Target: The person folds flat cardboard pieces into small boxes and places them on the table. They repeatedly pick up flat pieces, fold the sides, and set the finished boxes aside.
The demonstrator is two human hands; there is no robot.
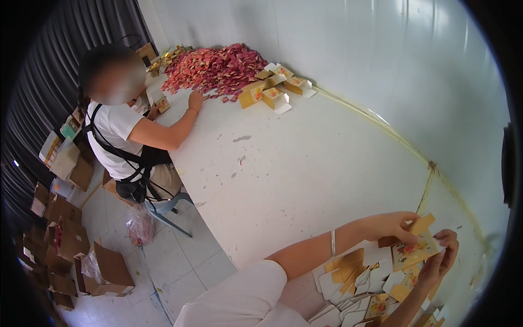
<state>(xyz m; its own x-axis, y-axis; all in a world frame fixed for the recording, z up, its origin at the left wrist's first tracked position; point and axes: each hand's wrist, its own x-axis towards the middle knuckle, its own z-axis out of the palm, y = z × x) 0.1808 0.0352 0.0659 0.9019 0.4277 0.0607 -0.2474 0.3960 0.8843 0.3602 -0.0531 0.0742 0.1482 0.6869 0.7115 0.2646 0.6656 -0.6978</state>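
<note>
Together, the left hand (388,224) and right hand (442,256) pinch opposite edges of a flat gold-and-floral carton blank (415,248), held between them just above the heap of blanks (359,283).

Table (305,163) fills the middle, wall behind it. Near edge, lower right: heap of flat box blanks (359,283) on the table; left hand (389,224) and right hand (442,256) above the heap, one box blank (414,249) between them. Far end: pile of small packets (215,68), folded boxes (275,87) just right of it. Co-worker (131,136) seated at the table's left side, hand (195,100) at the pile. Cardboard cartons (71,256) on the floor, far left.
</note>
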